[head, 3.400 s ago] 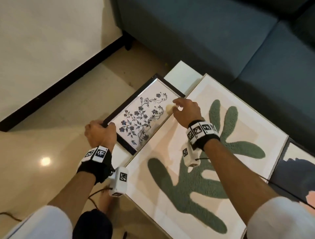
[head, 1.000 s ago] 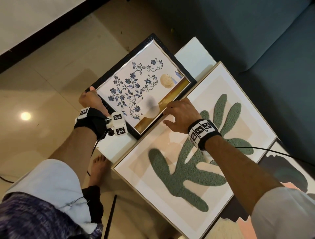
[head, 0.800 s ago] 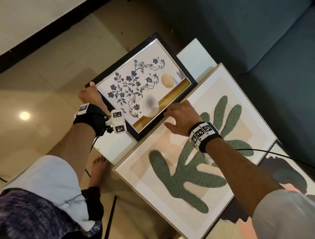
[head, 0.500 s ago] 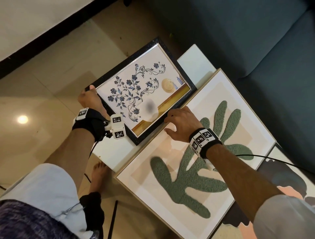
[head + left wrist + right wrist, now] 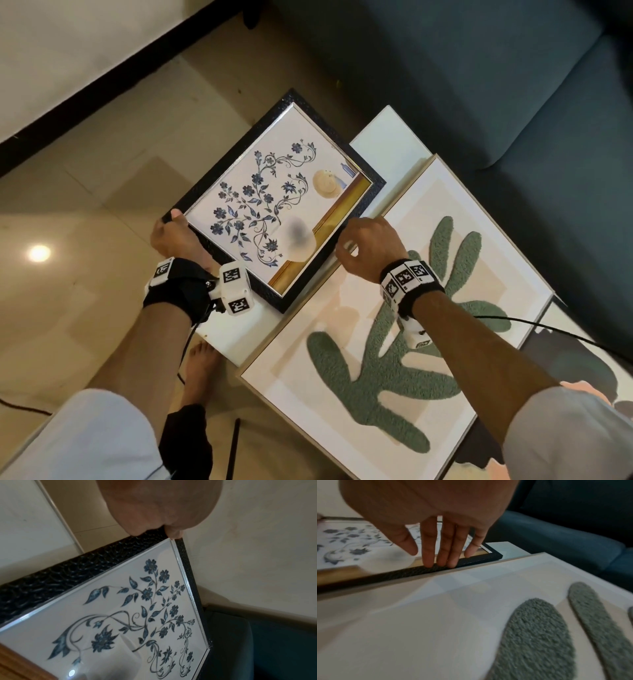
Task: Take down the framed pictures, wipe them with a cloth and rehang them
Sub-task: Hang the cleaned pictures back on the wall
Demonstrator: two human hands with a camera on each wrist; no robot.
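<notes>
Since the earlier frames, both hands sit at opposite edges of the floral picture [image 5: 274,202], its cloth gone. Nearest lies the green leaf picture [image 5: 394,359] on the table [image 5: 387,140]. Only the right wrist view shows the right hand [image 5: 368,245] with straight fingers [image 5: 428,555] touching the black frame's near edge. Left hand [image 5: 178,236] grips the far corner, thumb on top. Beyond stands the sofa [image 5: 479,68].
</notes>
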